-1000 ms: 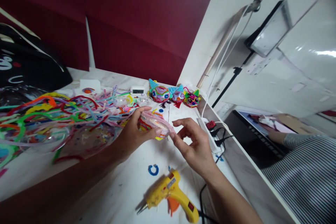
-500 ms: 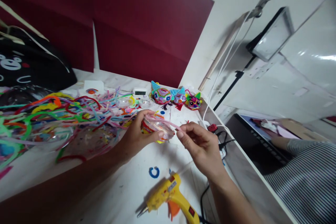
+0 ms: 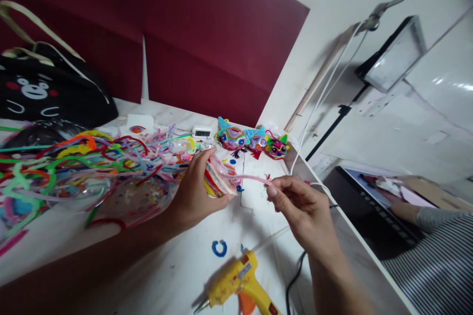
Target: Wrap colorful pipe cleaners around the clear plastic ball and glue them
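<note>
My left hand (image 3: pixel 197 192) is closed around a clear plastic piece (image 3: pixel 219 180) covered with red, yellow and white pipe cleaners. From that piece a pink pipe cleaner (image 3: pixel 247 176) stretches across to my right hand (image 3: pixel 301 206), whose thumb and fingertips pinch its free end. Below both hands a yellow hot glue gun (image 3: pixel 236 275) lies on the white table, nozzle pointing lower left. A curled blue pipe cleaner (image 3: pixel 219 248) rests just above it. How the pink strand is fixed to the piece is hidden.
Tangled colourful pipe cleaners (image 3: pixel 84 157) spread over the left side. Finished animal-face crafts (image 3: pixel 232 138) stand at the back beside a small digital timer (image 3: pixel 202 132). A black bag (image 3: pixel 48 88) sits at far left. At right are a table edge, a lamp (image 3: pixel 393 54) and another person's striped sleeve (image 3: pixel 439 224).
My right hand has moved right, away from the left, drawing out the pink pipe cleaner. The left hand has turned the plastic piece, so its red and yellow strands show more.
</note>
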`<state>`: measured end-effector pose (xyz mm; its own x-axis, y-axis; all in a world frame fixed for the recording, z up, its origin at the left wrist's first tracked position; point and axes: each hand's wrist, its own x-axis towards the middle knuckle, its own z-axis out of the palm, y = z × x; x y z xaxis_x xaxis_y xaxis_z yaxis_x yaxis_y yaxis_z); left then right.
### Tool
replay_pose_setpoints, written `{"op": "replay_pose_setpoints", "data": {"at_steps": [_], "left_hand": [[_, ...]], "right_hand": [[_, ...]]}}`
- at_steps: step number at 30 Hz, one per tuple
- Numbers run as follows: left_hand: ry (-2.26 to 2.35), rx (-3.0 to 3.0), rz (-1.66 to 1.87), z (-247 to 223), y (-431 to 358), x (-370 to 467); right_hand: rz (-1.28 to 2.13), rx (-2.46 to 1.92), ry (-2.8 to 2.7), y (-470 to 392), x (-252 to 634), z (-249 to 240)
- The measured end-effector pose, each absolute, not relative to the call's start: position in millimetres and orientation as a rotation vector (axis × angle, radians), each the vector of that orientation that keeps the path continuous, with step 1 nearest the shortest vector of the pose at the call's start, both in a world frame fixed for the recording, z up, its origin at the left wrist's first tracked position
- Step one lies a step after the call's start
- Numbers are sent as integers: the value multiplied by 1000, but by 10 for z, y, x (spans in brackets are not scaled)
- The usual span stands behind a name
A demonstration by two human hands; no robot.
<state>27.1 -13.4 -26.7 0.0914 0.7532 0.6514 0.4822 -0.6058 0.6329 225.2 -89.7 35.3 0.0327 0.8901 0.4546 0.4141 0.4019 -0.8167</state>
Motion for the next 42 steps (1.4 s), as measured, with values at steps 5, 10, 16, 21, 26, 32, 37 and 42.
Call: {"op": "replay_pose_setpoints", "data": {"at_steps": [5, 10, 16, 21, 26, 32, 37, 42], "left_hand": [[1283, 2255, 1564, -307, -128, 254], [1280, 2409, 1543, -354, -108, 218], [1265, 2522, 1508, -376, -89, 200], [1228, 2658, 1479, -365, -100, 176], [1228, 2762, 1442, -340, -122, 154], [1195, 2816, 1436, -304, -130, 146], [1160, 2815, 1476, -246, -128, 135], [1113, 2792, 1493, -198, -133, 136]], "right_hand": [[539, -1208, -1663, -917, 2270, 333], [413, -1270, -1861, -983, 2280, 347], [246, -1225, -1815, -1031, 2320, 438], [139, -1236, -1737, -1055, 2312, 462], [27, -1196, -1707, -1086, 2287, 474], [-50, -1183, -1685, -1120, 2290, 478], [-74, -1199, -1676, -1129, 2286, 495], [20, -1265, -1694, -1143, 2292, 532]]}}
